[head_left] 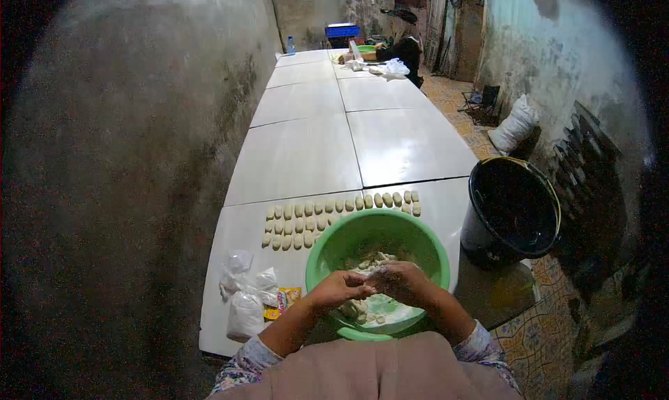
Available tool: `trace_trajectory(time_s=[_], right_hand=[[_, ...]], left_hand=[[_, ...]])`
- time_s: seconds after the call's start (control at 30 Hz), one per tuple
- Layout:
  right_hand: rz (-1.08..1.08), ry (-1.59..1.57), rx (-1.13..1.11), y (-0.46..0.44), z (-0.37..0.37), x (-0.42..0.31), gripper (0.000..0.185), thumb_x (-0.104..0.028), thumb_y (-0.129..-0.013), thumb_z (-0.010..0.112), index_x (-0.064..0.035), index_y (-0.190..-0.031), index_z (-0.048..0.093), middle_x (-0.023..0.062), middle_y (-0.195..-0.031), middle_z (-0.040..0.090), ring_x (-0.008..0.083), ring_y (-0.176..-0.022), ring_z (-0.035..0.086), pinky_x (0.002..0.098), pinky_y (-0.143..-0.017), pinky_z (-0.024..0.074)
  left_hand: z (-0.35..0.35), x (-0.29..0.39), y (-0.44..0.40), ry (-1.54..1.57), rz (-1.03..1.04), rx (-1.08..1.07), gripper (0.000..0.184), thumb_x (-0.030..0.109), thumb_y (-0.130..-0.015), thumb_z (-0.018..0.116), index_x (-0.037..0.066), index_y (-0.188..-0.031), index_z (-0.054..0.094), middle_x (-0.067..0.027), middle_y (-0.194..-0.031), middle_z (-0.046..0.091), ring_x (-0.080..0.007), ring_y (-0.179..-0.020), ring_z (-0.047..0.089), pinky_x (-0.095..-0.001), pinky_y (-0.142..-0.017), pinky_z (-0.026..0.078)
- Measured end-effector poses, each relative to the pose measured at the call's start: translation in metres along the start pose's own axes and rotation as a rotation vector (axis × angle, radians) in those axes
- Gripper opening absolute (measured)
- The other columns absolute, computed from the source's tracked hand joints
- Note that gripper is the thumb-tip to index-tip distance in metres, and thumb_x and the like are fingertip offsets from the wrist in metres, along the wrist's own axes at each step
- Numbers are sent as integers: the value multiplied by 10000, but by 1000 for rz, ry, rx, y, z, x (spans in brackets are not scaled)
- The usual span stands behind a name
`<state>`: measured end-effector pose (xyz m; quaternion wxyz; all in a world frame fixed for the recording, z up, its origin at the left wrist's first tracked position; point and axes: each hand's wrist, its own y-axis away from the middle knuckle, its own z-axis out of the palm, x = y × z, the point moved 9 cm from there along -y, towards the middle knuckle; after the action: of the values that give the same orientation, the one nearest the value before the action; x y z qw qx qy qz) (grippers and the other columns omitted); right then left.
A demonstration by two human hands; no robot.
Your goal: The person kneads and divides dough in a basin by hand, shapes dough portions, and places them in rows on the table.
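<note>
My left hand [338,289] and my right hand [401,282] come together above a large green basin [431,250]. Curled fingers meet at the tips, and whatever lies between them is mostly hidden. Inside the basin are crumbly lumps of dough [357,311] and loose white flour [383,306]. On the table beyond its rim, small oval dough pieces [299,224] lie in several rows, the nearest ones partly covered by the basin.
Left of the basin lie plastic bags of white powder [246,315] and a yellow packet [280,301]. A black bucket [481,226] stands at the right. The long white table [293,152] runs to another person [405,54] at its far end. A white sack [516,123] leans by the right wall.
</note>
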<state>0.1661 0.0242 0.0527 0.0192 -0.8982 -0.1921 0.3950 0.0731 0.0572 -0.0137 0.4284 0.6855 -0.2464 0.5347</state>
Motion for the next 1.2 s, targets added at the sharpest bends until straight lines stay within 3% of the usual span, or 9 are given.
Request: trace_trajectory(time_s=[0.13, 0.33, 0.6, 0.7, 0.8, 0.9, 1.03, 1.1, 1.2], right_hand=[[18, -41, 19, 0, -1, 3, 207, -263, -786, 633, -111, -926, 644, 99, -889, 636, 288, -799, 618, 369, -706, 491], [42, -245, 24, 2, 5, 13, 258, -254, -783, 644, -69, -962, 624, 115, -881, 641, 279, -801, 624, 356, -704, 489], [203, -345, -20, 4, 11, 28, 238, -215, -815, 632, -30, -964, 612, 96, -781, 645, 126, -627, 600, 282, -586, 485], [356, -464, -20, 6, 15, 41, 222, -166, -817, 627, -24, -986, 606, 90, -826, 647, 127, -679, 604, 279, -600, 483], [221, -731, 30, 3, 8, 20, 224, -131, -811, 630, -24, -1006, 601, 84, -886, 643, 127, -736, 602, 273, -640, 486], [208, -421, 40, 1, 0, 16, 229, -97, -799, 636, -13, -1006, 592, 79, -924, 634, 127, -781, 592, 267, -694, 484], [225, -510, 115, 2, -6, 20, 196, -75, -783, 640, -20, -967, 603, 92, -908, 634, 153, -758, 599, 275, -722, 483], [70, -299, 194, -1, -16, 20, 170, 56, -778, 592, 3, -938, 607, 62, -873, 566, 115, -763, 562, 256, -655, 471], [72, -262, 213, 1, -16, 10, 112, 29, -824, 543, 6, -915, 605, 65, -830, 557, 124, -718, 561, 265, -613, 472]], left_hand=[[-5, -13, -5, 240, 55, 40, 272, 261, -836, 613, 25, -971, 631, -6, -857, 642, -82, -760, 569, -239, -714, 463], [-4, 8, 5, 15, 51, 79, 273, 282, -845, 599, 43, -972, 639, 9, -801, 620, -60, -723, 537, -211, -657, 437], [-2, 13, 6, -15, 163, 101, 293, 267, -842, 607, -4, -950, 638, -20, -808, 630, -67, -747, 533, -243, -672, 439], [-5, 12, 6, -17, 104, 127, 312, 290, -839, 608, -4, -939, 639, -24, -800, 628, -75, -739, 538, -251, -678, 441], [-15, 10, 4, -133, 104, 190, 294, 314, -838, 603, 48, -950, 655, -18, -776, 625, -84, -701, 550, -242, -683, 453], [-17, 0, 0, -59, 71, 173, 300, 324, -839, 600, 50, -951, 647, -18, -775, 625, -81, -714, 554, -246, -667, 458], [-13, 6, -2, 21, 179, 117, 306, 322, -843, 593, 47, -973, 625, -18, -764, 622, -82, -722, 561, -247, -647, 465], [-13, 2, -3, 44, 142, 118, 293, 294, -849, 588, 36, -987, 609, -21, -762, 613, -86, -691, 551, -245, -619, 454], [-12, -4, -3, 79, 84, 120, 276, 251, -858, 579, 19, -1008, 586, -25, -760, 600, -92, -644, 535, -242, -576, 436]])
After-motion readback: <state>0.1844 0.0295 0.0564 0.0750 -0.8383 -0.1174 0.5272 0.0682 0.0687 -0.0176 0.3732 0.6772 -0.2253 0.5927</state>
